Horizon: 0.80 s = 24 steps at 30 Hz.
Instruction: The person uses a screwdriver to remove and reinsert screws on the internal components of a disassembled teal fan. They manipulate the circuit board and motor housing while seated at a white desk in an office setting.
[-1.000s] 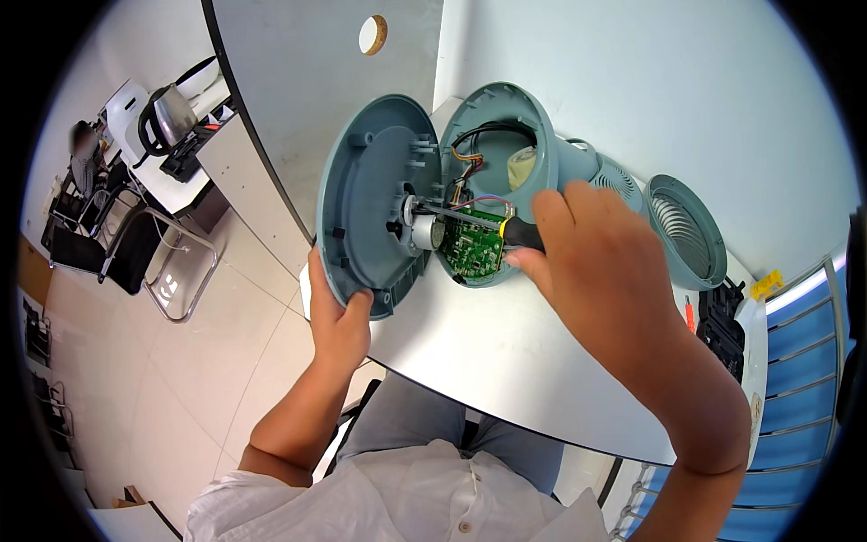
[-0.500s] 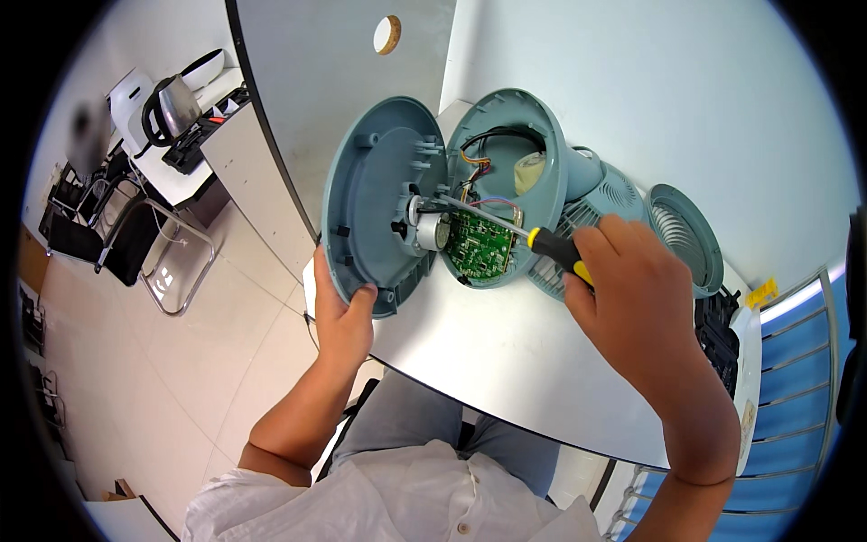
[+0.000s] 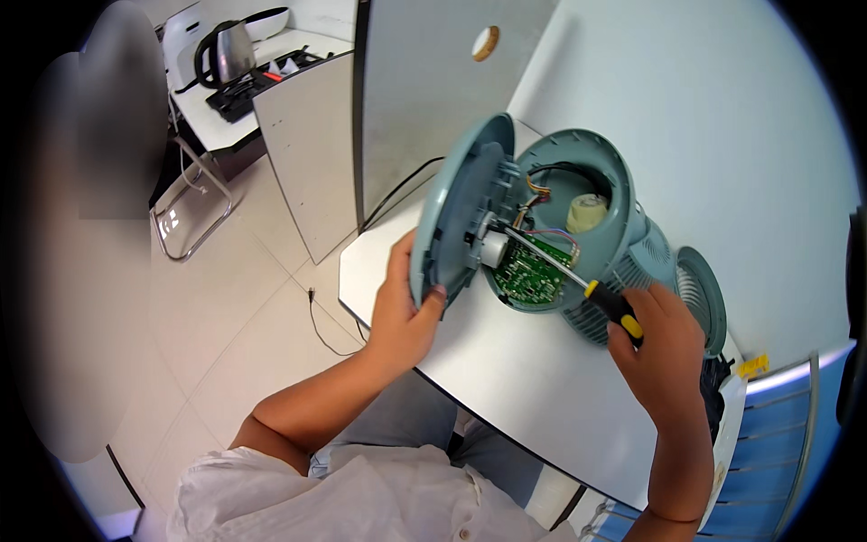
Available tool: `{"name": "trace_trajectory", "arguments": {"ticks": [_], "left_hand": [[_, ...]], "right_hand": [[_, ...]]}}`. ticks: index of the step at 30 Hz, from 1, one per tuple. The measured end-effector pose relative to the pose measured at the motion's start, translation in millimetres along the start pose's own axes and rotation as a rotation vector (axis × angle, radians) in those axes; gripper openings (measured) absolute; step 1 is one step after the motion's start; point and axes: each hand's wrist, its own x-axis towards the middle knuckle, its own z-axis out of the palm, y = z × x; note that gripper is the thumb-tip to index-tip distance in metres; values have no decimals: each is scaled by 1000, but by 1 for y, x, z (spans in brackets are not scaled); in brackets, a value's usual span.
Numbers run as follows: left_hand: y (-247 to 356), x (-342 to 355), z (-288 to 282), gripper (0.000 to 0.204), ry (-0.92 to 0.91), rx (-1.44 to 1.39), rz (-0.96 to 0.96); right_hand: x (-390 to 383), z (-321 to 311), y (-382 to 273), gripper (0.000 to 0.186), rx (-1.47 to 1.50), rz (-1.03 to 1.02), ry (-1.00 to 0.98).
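Note:
My left hand [image 3: 408, 312] grips the lower edge of a round grey-green plastic cover [image 3: 462, 212], tilted up on its side. On the cover's inner face sits a small silver motor [image 3: 493, 249]. In my right hand [image 3: 664, 348] is a screwdriver [image 3: 617, 312] with a black and yellow handle; its shaft points left, the tip close to the motor. Beyond the shaft, a green circuit board [image 3: 533, 274] hangs by wires at the open mouth of the round grey-green housing [image 3: 618, 203], which lies on its side. Whether the tip touches a screw I cannot tell.
The appliance lies on a white table [image 3: 506, 379] by a wall, its slatted round part [image 3: 702, 294] to the right. A grey partition [image 3: 406, 99] stands behind. On another table at far left is a kettle [image 3: 232, 56]. A large blurred shape [image 3: 99, 271] fills the left side.
The view has swung left, so the table and appliance appear further right and lower. The cover is turned more edge-on. A blurred shape now fills the left side. Both hands keep their grips.

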Motion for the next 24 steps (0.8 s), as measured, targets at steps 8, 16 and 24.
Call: {"name": "trace_trajectory", "arguments": {"ticks": [8, 16, 24], "left_hand": [[2, -1, 1, 62, -28, -16, -24], [-1, 1, 1, 60, 6, 71, 110], [4, -2, -1, 60, -24, 46, 31]], "right_hand": [[-2, -4, 0, 27, -19, 32, -32], [-1, 0, 2, 27, -1, 59, -32], [2, -3, -1, 26, 4, 44, -35]]}}
